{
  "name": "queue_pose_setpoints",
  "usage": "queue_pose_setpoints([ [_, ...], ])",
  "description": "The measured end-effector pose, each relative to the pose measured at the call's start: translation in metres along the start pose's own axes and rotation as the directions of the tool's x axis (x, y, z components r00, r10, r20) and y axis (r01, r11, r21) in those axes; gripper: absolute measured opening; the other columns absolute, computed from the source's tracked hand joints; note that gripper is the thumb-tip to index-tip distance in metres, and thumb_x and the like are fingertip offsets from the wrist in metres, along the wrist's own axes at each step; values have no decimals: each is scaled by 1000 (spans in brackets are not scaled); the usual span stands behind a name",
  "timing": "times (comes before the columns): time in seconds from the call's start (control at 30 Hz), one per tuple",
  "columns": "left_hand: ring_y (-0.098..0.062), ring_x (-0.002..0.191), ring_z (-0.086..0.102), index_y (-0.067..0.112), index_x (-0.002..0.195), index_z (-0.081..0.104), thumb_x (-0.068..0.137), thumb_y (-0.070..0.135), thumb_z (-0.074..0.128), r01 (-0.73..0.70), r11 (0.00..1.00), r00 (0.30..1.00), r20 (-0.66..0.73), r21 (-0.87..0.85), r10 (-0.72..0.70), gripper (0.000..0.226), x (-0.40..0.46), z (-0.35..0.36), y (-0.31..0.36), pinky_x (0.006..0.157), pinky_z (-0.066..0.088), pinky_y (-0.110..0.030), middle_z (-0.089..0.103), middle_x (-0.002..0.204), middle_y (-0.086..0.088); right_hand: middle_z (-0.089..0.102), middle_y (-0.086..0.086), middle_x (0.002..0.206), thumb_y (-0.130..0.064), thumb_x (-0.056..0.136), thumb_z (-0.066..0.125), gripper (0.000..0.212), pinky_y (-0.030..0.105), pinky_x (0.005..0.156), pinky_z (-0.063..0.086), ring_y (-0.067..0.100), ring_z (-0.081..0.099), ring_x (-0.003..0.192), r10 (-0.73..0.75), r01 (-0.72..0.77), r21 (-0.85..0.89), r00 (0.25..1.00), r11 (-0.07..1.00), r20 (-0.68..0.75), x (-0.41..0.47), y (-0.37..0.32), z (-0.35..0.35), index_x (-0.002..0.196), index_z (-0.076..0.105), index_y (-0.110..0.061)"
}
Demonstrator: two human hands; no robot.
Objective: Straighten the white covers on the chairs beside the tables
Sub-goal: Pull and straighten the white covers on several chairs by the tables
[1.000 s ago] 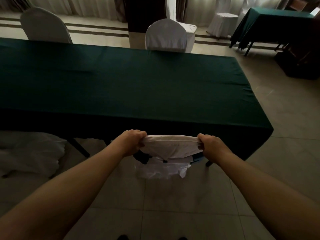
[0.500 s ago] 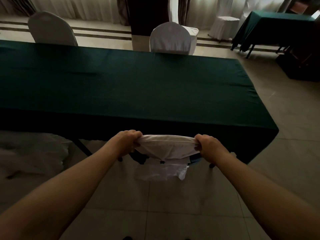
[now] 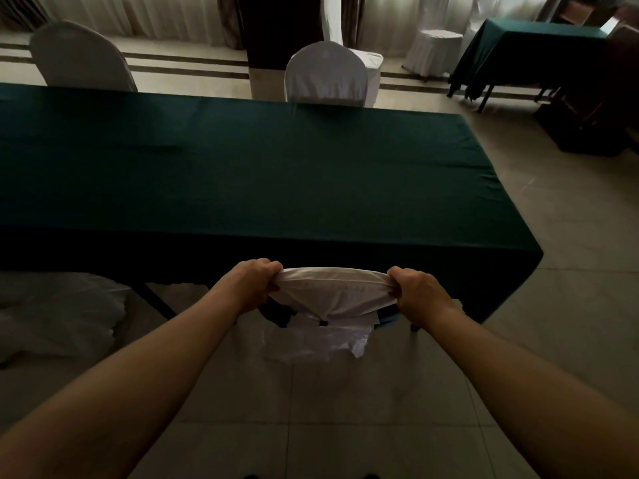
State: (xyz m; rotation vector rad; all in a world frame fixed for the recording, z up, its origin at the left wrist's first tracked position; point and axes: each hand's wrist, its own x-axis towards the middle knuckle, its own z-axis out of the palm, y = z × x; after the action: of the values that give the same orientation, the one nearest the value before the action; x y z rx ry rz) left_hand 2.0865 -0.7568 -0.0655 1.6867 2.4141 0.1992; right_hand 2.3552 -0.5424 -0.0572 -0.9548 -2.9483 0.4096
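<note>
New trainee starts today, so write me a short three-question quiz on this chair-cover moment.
1. True or false: both hands grip the white chair cover.
2. Which colour is the tablecloth? A red, B dark green, C white.
3. How many covered chairs stand at the table's far side?

Key
1. True: the left hand and right hand each clutch a top corner.
2. B.
3. Two: the far left chair and the far middle chair.

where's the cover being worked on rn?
Head view, bottom center: the cover sits on a chair back at the green table's near edge, stretched between the left hand and right hand.
</note>
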Motion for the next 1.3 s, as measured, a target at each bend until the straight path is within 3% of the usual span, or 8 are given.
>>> queue_pose_setpoints([
  [0.27, -24, 87, 61, 23, 114, 57, 87, 29, 64, 11, 1000, 1000, -16, 16, -10, 29, -1, -1, -1, 71, 45, -33, 59, 102, -2, 58, 2, 85, -12, 86, 61, 12, 30, 61, 37, 19, 49, 70, -26, 25, 6, 1000, 1000, 11, 5, 0, -1, 94, 56, -21],
  [0.6, -25, 97, 60, 20, 121, 56, 90, 29, 61, 31, 996, 999, 20, 82, -32, 32, -5, -16, -13, 80, 47, -35, 61, 110, -3, 49, -7, 79, -13, 87, 62, 21, 26, 56, 32, 12, 46, 68, -31, 30, 33, 999, 999, 17, 14, -18, 3, 90, 50, -30],
  [0.93, -26, 97, 60, 20, 120, 55, 92, 26, 57, -5, 1000, 1000, -5, 30, 5, 29, 4, -5, 16, 78, 46, -37, 62, 109, -5, 61, 5, 85, -11, 86, 56, 12, 33, 62, 41, 24, 55, 73, 24, -24, -49, 1000, 999, 2, 14, 12, -8, 91, 56, -21],
  [1.3, -27, 95, 61, 20, 120, 59, 89, 28, 62, 48, 999, 998, -32, -1, -48, 31, 3, -8, -2, 78, 46, -37, 63, 108, -5, 58, 1, 82, -15, 89, 58, 8, 30, 60, 36, 18, 49, 67, -40, 40, -11, 999, 999, -13, 17, 1, -1, 93, 56, -22],
])
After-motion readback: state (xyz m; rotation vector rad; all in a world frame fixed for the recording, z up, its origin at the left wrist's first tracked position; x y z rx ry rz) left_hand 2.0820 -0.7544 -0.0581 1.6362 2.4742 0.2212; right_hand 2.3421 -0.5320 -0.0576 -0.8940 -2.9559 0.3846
